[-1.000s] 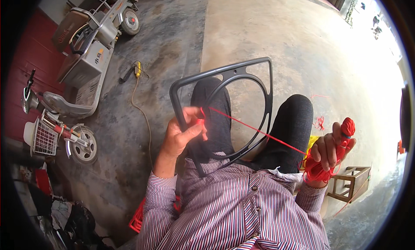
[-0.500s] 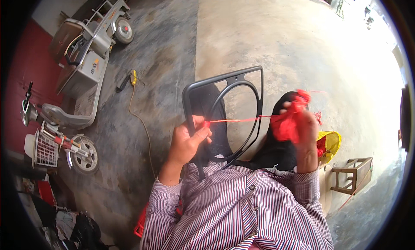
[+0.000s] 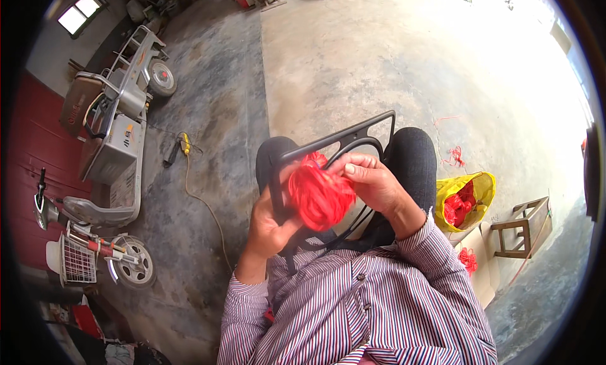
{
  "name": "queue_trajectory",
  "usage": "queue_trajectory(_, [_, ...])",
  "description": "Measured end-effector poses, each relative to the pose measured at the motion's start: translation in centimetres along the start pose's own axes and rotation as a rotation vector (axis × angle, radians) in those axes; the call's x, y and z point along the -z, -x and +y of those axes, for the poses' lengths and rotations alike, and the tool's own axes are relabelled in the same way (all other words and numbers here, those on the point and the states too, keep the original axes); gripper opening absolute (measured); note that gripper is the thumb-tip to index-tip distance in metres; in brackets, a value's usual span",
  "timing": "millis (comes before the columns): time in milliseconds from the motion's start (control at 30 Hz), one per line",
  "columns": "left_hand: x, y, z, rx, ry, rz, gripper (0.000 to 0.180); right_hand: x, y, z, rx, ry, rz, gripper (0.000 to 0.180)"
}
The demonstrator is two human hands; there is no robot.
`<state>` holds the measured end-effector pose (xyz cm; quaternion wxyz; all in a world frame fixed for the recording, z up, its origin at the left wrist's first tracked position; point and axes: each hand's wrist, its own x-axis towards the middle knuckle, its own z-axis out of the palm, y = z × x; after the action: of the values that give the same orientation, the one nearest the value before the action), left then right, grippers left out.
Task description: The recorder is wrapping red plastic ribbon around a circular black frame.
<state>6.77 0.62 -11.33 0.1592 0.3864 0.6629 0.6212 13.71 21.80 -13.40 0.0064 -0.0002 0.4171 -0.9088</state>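
A bundle of red plastic twine is in front of my lap, a little blurred. My left hand is closed at its left side, the thumb against the twine and the fingers partly hidden behind it. From the right, my right hand pinches the bundle's upper right edge, index finger and thumb bent in. A black frame with a curved inner ring rests tilted over my thighs. The bundle covers part of the ring, and the frame's left bar passes by my left hand.
A yellow bag of red twine stands to my right, beside a small wooden stool. Red scraps lie on the floor. Leftward are a yellow-handled tool with a cord and a grey cargo tricycle.
My right hand has come left with the red bundle, bringing it to my left hand across the frame. The twine strand stretched between my hands no longer shows. The view has shifted slightly.
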Motion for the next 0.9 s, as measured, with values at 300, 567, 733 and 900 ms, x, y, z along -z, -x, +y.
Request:
queue_trajectory(300, [-0.3, 0.3, 0.9, -0.113, -0.028, -0.015, 0.044, 0.1, 0.1, 3.1, -0.153, -0.353, -0.016, 0.042])
queue_trajectory(567, [-0.1, 1.4, 0.3, 0.081, 0.090, 0.047, 0.020, 0.7, 0.5, 2.8, -0.074, -0.123, 0.056, 0.048])
queue_trajectory(733, [0.8, 1.4, -0.6, -0.013, -0.017, 0.099, 0.015, 3.3, 2.0, 1.5, 0.154, 0.136, 0.346, 0.034])
queue_trajectory(900, [1.8, 2.5, -1.8, 0.172, 0.204, 0.179, 0.010, 4.4, 4.7, -2.6, 0.347, 0.086, 0.109, 0.026])
